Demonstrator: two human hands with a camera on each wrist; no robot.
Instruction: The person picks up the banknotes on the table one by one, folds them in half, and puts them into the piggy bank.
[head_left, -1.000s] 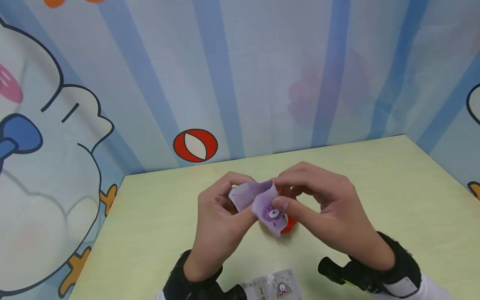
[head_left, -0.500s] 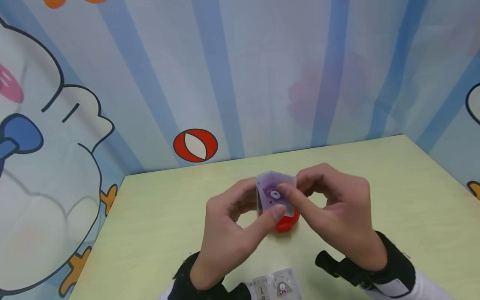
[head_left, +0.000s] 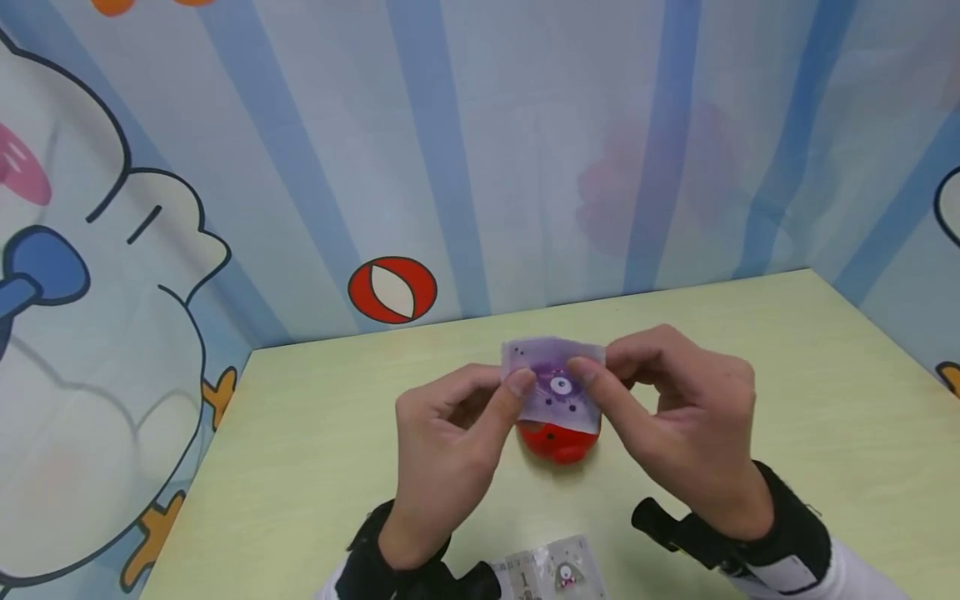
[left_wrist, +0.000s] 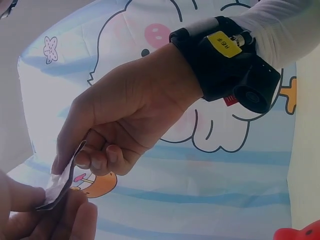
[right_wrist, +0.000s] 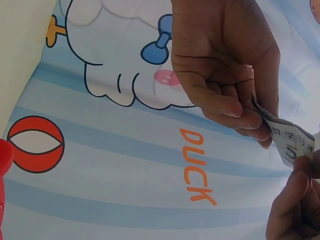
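A small purple square of paper (head_left: 547, 354), printed with a one-eyed cartoon figure, is stretched between both hands above the table. My left hand (head_left: 444, 457) pinches its left edge, thumb on the printed face and fingers behind. On the right edge, my right hand (head_left: 693, 429) pinches it in the same manner. The right wrist view shows the paper's back (right_wrist: 290, 142), pale with dark printed characters. Seen from the left wrist, the paper (left_wrist: 62, 180) appears nearly edge-on. Behind and below it, a rounded red object (head_left: 558, 446) with dark spots sits on the table, partly hidden.
A pale printed sheet (head_left: 555, 567) with a grey one-eyed figure lies at the near side of the yellow table (head_left: 322, 467). Black wrist straps with cameras (head_left: 705, 533) are on both wrists. A striped cartoon backdrop (head_left: 510, 167) stands along the table's far edge.
The paper was curled over a second ago; now it is spread flat facing the head camera. The left hand has shifted its thumb onto the left edge, exposing more of the red object.
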